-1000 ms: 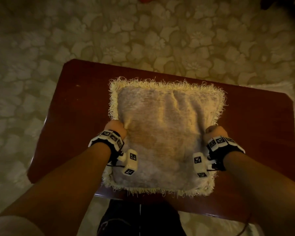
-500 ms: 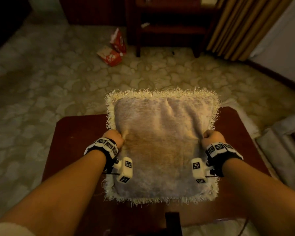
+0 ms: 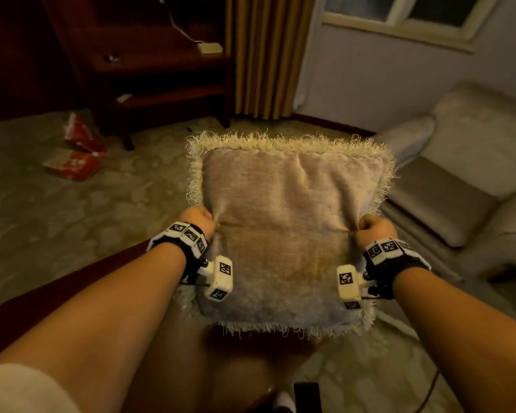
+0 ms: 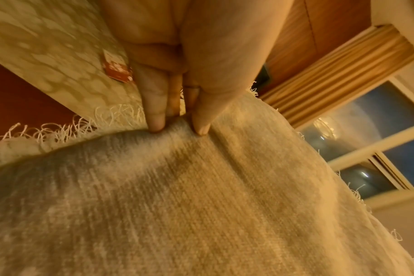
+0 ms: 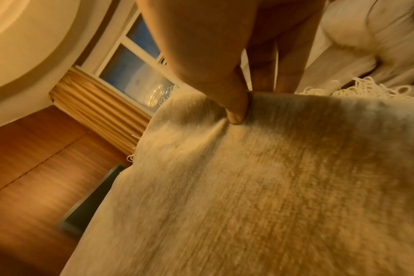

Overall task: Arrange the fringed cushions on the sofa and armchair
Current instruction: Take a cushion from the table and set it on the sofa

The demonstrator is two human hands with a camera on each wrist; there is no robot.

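Note:
I hold a beige plush cushion with a cream fringe (image 3: 286, 234) up in the air in front of me, flat side facing me. My left hand (image 3: 198, 218) grips its left edge; in the left wrist view the fingers (image 4: 156, 112) pinch the cushion's fabric (image 4: 201, 205) by the fringe. My right hand (image 3: 373, 225) grips the right edge, its thumb (image 5: 234, 104) pressed into the cushion's cloth (image 5: 272, 186). A grey upholstered armchair or sofa (image 3: 459, 180) stands to the right, its seat partly behind the cushion.
A dark red wooden table (image 3: 57, 308) lies below my left arm. A dark wooden shelf unit (image 3: 149, 70) and gold curtains (image 3: 262, 55) stand ahead, a window (image 3: 399, 16) upper right. Red packets (image 3: 75, 156) lie on the patterned carpet (image 3: 72, 219) at left.
The cushion has been lifted off the red table and carried up and to the right. My view has risen from the table to the room and the grey seat.

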